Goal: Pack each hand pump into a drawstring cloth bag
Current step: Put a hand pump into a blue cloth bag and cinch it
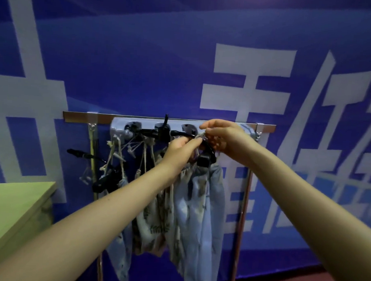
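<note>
The drawstring bags [198,209] are soft, matt printed cloth, gathered into folds, with rough twisted cord drawstrings [146,157]. The pump parts [205,160] look like black, slightly glossy plastic. The hook rack [117,125] is smooth pale plastic. The rail [77,117] and its posts [240,217] are shiny metal. The tabletop [14,201] is matt and smooth. The banner [162,65] is matt woven fabric.

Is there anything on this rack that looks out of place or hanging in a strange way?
Yes. A black hand pump hangs tilted at the left of the metal rack, outside any bag, tangled in the beige cords. The printed cloth bags hang bunched together. Both hands work at a cord.
</note>
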### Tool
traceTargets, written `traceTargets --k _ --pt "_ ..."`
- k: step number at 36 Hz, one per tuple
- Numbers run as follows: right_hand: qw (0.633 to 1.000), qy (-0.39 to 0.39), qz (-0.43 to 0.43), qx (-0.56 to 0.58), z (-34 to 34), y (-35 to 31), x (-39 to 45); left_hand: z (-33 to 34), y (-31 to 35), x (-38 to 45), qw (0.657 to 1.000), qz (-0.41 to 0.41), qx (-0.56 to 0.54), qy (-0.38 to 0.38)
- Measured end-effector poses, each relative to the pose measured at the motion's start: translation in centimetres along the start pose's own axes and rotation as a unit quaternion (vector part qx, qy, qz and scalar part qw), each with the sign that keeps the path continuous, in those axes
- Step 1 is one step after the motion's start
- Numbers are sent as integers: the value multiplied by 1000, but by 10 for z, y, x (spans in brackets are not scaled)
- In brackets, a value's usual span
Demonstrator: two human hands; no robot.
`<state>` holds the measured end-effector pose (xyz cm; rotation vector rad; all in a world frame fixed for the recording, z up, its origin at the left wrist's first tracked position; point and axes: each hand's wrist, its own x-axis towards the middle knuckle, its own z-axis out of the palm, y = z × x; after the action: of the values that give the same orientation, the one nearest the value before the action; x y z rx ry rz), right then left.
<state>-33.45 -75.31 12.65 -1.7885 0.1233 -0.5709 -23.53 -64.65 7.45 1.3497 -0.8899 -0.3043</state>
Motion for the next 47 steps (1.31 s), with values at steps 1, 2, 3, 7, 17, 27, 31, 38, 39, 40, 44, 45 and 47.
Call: traceTargets --k 1,2,3,7,17,27,31,38,39,40,44,45,47 --pt "1000 8 -5 3 -3 3 4 5 -1 4 1000 -2 -1 7" --pt "1000 14 -6 8 -5 6 7 9 -2 9 1000 -4 -2 11" --pt "1000 12 -4 16 -6 7 10 13 -3 12 1000 -10 -2 14" --pt "1000 2 3 21 -16 19 18 20 -7 24 1000 -24 -6 8" --pt "993 110 -27 -33 -25 54 40 28 -30 53 991 42 109 66" --pt "991 114 -62 -42 -26 63 54 33 -38 58 984 45 68 158" --pt "991 133 -32 5 -23 71 62 39 -37 65 988 -12 55 146" --pt "985 138 -7 98 -19 91 53 34 -43 66 986 -55 112 109" --pt "984 143 -4 104 -18 92 52 34 -43 65 986 -56 113 106" --pt "983 149 -1 106 -17 93 51 34 -43 64 987 -57 109 105" --pt "978 185 18 98 -14 95 46 33 -41 56 993 -55 53 84" --pt "977 197 18 82 -13 95 45 32 -42 53 995 -53 37 78" --pt "975 220 15 31 -11 94 41 29 -42 44 996 -49 30 74"
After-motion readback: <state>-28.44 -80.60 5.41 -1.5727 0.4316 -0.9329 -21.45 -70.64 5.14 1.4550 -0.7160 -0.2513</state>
